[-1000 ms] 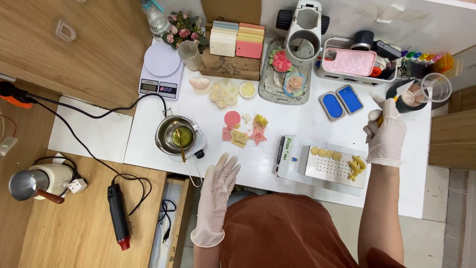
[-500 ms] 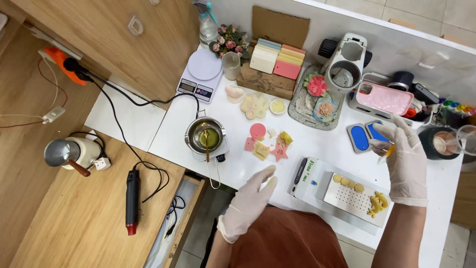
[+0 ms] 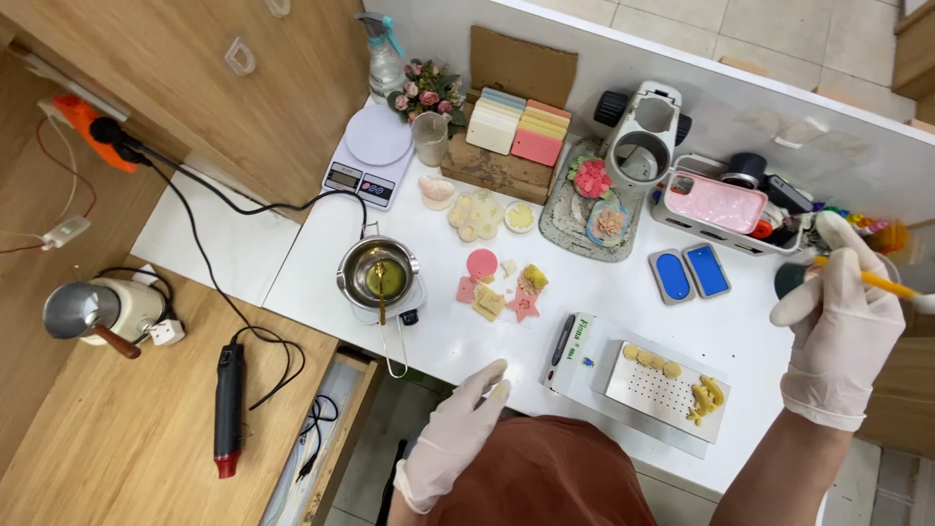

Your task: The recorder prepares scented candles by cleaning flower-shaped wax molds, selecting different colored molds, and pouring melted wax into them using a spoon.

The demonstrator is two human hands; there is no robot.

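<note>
My right hand (image 3: 840, 331), in a white glove, grips a thin yellow stick (image 3: 870, 279) at the table's right edge, beside a dark cup (image 3: 787, 278). My left hand (image 3: 460, 429), also gloved, rests with fingers apart at the white table's (image 3: 740, 336) near edge and holds nothing. Between my hands sits a white perforated tray (image 3: 662, 394) with small yellow wax pieces on it. A black pen (image 3: 563, 338) lies on a white box left of the tray.
A metal melting pot (image 3: 378, 274) with yellow liquid stands on a small heater. Pink and yellow wax shapes (image 3: 502, 287), two blue moulds (image 3: 691, 274), a digital scale (image 3: 365, 154), stacked coloured slabs (image 3: 518, 129) and a basket of items (image 3: 719, 204) fill the table. A heat gun (image 3: 228, 394) lies on the wooden counter.
The view has swung to the right and closer. My right hand has lifted the yellow stick toward the right edge; my left hand has stayed at the near table edge.
</note>
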